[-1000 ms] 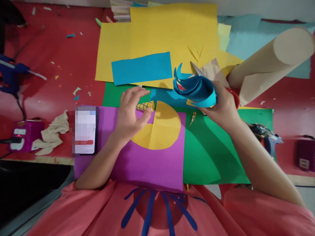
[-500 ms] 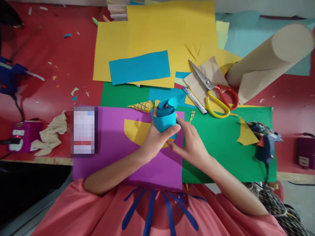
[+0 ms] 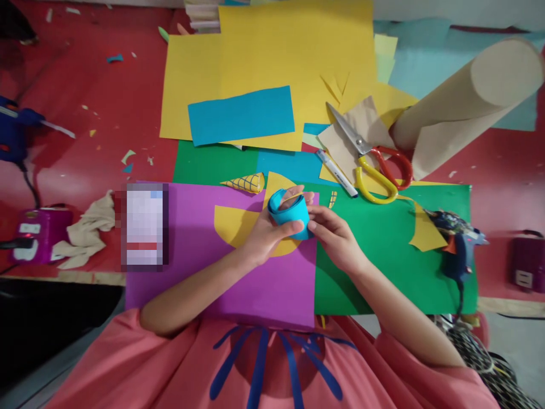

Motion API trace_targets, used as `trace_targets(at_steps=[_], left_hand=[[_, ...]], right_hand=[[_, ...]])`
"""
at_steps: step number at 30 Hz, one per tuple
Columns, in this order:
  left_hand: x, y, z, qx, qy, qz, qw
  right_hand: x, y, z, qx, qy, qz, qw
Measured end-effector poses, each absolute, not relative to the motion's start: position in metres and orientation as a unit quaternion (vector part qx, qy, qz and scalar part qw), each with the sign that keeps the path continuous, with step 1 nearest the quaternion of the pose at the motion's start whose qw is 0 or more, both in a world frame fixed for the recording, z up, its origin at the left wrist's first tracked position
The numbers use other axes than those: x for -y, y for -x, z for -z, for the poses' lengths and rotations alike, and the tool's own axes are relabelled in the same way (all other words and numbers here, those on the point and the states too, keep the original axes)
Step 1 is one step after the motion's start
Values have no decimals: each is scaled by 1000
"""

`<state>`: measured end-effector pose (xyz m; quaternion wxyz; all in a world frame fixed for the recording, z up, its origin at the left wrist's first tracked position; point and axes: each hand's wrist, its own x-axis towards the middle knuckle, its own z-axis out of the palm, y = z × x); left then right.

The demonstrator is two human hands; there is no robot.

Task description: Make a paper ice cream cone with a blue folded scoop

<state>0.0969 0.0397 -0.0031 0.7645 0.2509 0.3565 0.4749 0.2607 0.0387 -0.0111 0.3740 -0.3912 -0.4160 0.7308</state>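
Note:
A strip of blue paper [image 3: 293, 218], curled into a coil, is held over the purple and yellow sheets. My left hand [image 3: 268, 234] is closed round it, thumb on the near side and fingers behind and inside the loop. At the coil's right edge, my right hand [image 3: 336, 236] pinches the blue paper between thumb and fingertips. Beneath the hands lie yellow cut pieces with curved edges [image 3: 234, 227]. Just beyond them rests a small yellow paper cone [image 3: 247, 183] with dark crossed lines.
Scissors [image 3: 361, 147] and a marker [image 3: 338, 175] lie beyond my right hand. A brown paper roll [image 3: 460, 96] and a glue gun [image 3: 462, 250] are at the right. A blurred phone [image 3: 145, 224] sits left; a flat blue strip [image 3: 242, 116] lies behind.
The blue strip has gone from a loose, standing curl to a tighter, lower coil. My right hand's fingers have closed in on its right edge.

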Motion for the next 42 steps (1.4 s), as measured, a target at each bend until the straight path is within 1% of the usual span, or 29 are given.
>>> trace_targets(at_steps=[3, 5, 10, 13, 20, 25, 28, 31, 33, 37, 42], left_hand=[[-42, -93, 7, -325, -301, -459, 770], [-42, -93, 9, -328, -348, -449, 755], [-40, -94, 7, -344, -429, -436, 712], [-41, -94, 3, -353, -447, -425, 704], [-46, -88, -1, -332, -472, -401, 712], [-50, -85, -1, -326, -510, -402, 687], [-52, -85, -1, -337, -554, -385, 657], [-53, -83, 0, -342, -595, -372, 625], [-53, -78, 0, -347, -600, -363, 622], [-49, -69, -6, -382, -586, -342, 627], [-43, -65, -12, -444, -605, -367, 549]], right_hand=[[-40, -260, 13, 416, 372, -738, 381], [-40, -259, 12, 450, 372, -719, 377], [-35, -259, 9, 622, 369, -588, 362], [-34, -257, 8, 679, 366, -528, 356], [-42, -260, 3, 654, 372, -575, 320], [-49, -265, -4, 630, 363, -627, 279], [-52, -265, -6, 628, 366, -638, 254], [-55, -266, -6, 627, 356, -645, 252], [-56, -267, -6, 624, 350, -651, 252], [-57, -272, -6, 638, 381, -620, 253], [-59, -275, -9, 682, 424, -544, 243]])
